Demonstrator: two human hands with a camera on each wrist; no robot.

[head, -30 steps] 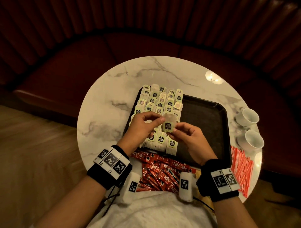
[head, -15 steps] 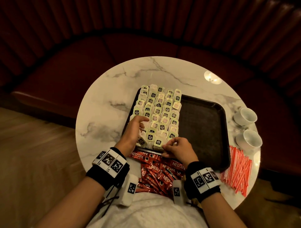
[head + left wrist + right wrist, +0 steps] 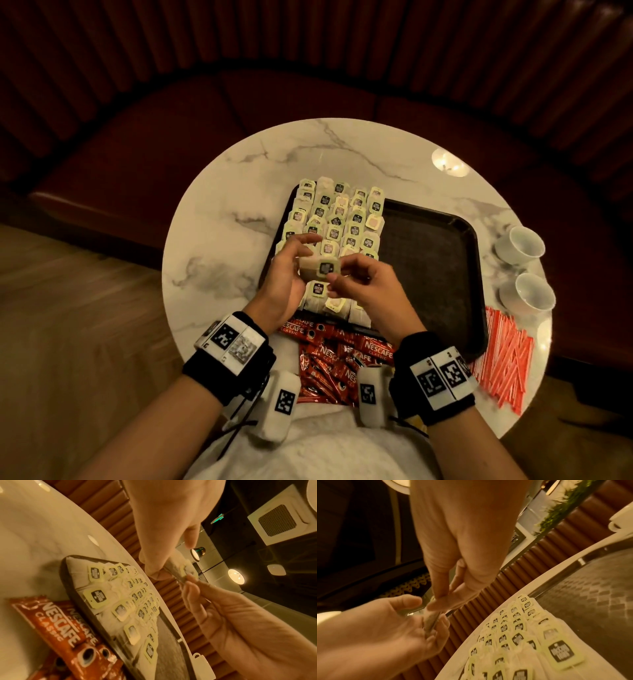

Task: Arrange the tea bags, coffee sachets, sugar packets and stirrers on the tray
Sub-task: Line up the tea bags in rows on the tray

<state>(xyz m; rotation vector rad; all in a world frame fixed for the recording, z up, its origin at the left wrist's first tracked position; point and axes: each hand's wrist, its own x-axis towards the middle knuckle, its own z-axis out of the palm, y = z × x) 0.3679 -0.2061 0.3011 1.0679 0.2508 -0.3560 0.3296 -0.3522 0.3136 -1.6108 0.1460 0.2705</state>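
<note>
Nescafe coffee sachets (image 3: 337, 359) heaped at the near rim of the round marble surface (image 3: 219, 246), red stirrers (image 3: 507, 356) fanned out to the right. Just beyond, left hand (image 3: 287, 277) and right hand (image 3: 363, 287) raised over the near left corner of the dark tray (image 3: 431, 267), each pinching one end of a single tea bag (image 3: 320, 268) between thumb and fingertips. Farther on, rows of tea bags (image 3: 337, 219) overlapping across the tray's left half, two white cups (image 3: 524, 267) beside its right rim.
</note>
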